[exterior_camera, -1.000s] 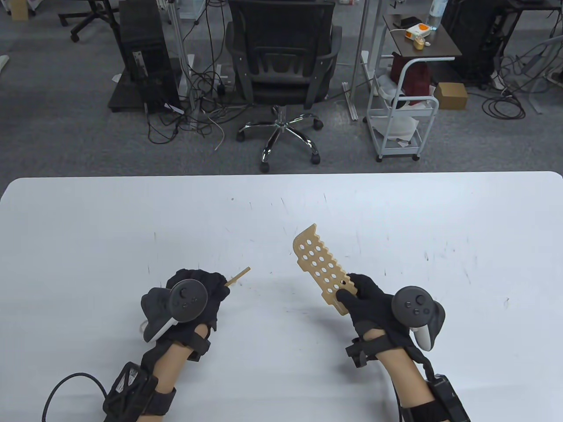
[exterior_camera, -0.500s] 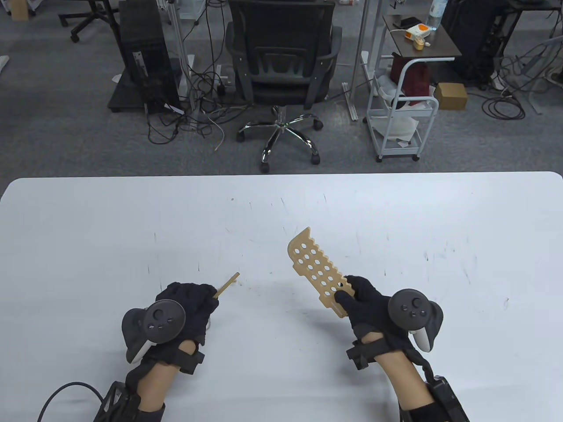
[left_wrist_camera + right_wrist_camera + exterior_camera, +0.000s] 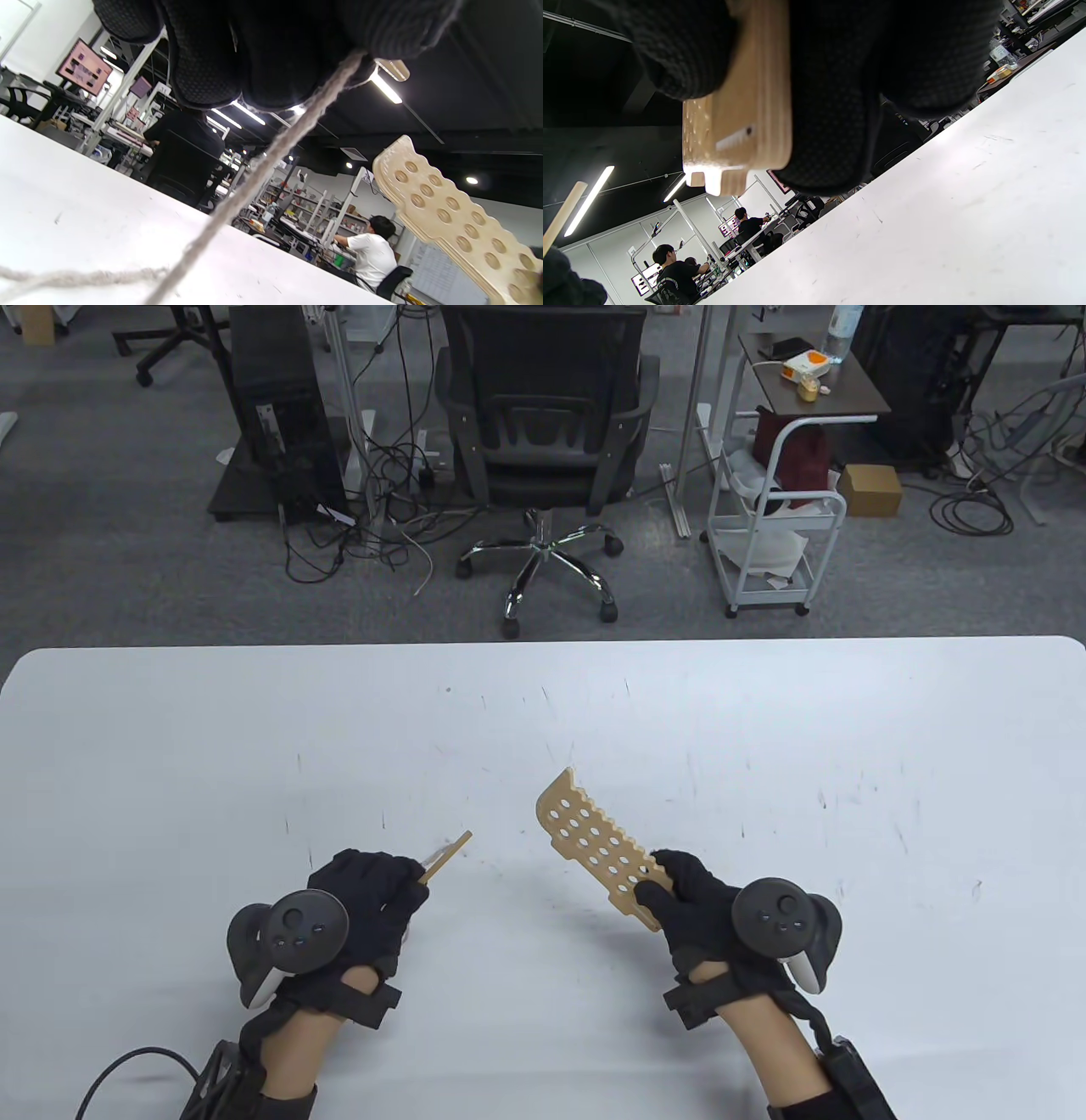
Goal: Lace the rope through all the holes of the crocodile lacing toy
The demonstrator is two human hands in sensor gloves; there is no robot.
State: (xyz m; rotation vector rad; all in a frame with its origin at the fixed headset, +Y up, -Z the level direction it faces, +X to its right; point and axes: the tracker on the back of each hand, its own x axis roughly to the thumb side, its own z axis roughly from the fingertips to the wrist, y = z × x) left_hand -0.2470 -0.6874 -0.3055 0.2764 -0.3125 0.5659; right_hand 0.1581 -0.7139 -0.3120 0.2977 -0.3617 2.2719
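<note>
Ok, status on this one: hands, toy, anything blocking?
Left hand pinches wooden needle, rope trailing. Right hand grips crocodile board, raised off table. No hole threaded yet. Nothing between them.

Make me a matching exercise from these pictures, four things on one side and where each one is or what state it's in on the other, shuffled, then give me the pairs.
Things:
1. crocodile board
2. wooden needle
3. rope
4. office chair

States:
A. hangs from the left hand down to the table
B. stands on the floor beyond the table
C. held up by the right hand, holes empty
D. sticks out of the left hand's fingers, apart from the board

Pairs: 1-C, 2-D, 3-A, 4-B
</note>
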